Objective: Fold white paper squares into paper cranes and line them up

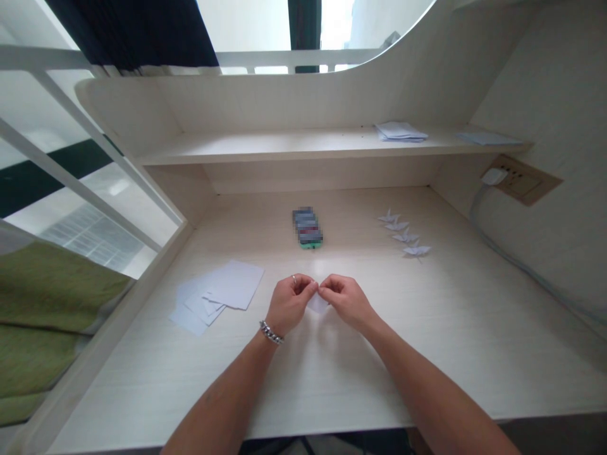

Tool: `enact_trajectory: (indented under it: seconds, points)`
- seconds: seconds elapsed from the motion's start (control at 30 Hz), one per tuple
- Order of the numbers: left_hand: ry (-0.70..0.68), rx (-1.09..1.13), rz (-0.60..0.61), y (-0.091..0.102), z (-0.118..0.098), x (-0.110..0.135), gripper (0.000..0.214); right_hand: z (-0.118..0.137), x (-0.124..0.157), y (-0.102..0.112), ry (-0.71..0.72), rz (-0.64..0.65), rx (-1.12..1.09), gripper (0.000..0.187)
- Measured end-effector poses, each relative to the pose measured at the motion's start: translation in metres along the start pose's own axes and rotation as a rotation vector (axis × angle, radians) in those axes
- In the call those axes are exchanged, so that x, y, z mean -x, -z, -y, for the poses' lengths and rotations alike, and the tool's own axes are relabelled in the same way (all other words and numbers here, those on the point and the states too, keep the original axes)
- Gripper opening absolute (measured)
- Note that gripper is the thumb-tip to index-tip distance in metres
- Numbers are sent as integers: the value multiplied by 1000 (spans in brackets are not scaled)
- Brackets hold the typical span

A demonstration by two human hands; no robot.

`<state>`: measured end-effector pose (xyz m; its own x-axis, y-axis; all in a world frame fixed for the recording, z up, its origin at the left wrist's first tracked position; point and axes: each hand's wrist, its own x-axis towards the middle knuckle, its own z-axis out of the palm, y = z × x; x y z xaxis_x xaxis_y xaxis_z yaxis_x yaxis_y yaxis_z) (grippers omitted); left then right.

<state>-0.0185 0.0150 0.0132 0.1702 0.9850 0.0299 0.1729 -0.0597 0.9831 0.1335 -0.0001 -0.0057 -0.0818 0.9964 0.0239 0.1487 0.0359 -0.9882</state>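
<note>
My left hand [293, 303] and right hand [348, 300] pinch a small white paper [317, 304] over the table [455, 328], my grip hiding its upper part. A far object [307, 227] is pixelated past recognition. The table spreads right, between folded paper birds [404, 237] and the near edge [327, 430].

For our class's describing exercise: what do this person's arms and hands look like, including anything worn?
The left hand has a thin silver-coloured ring, with a chunky silver-coloured chain bracelet at the wrist. The right hand shows no jewellery. No sleeves or gloves are visible.
</note>
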Motion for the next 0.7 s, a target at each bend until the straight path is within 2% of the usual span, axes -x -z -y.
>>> enact_trajectory:
  seconds: [0.17,0.37,0.47,0.53,0.6,0.7]
  points:
    - [30,71,-66,2,4,-4,19,-5,-3,-3,-77,27,-98,9]
    - [46,142,-87,4,5,-6,20,0,-1,-1,-63,26,-125,7]
    - [57,186,-153,12,7,-10,26,1,0,3,-61,27,-137,7]
    - [50,227,-260,19,10,-14,31,1,1,6,-56,4,-143,7]
    - [47,255,-298,21,13,-16,35,2,1,7,-41,-39,-156,6]
    - [40,268,-272,13,14,-15,35,3,-1,5,-2,-65,-169,15]
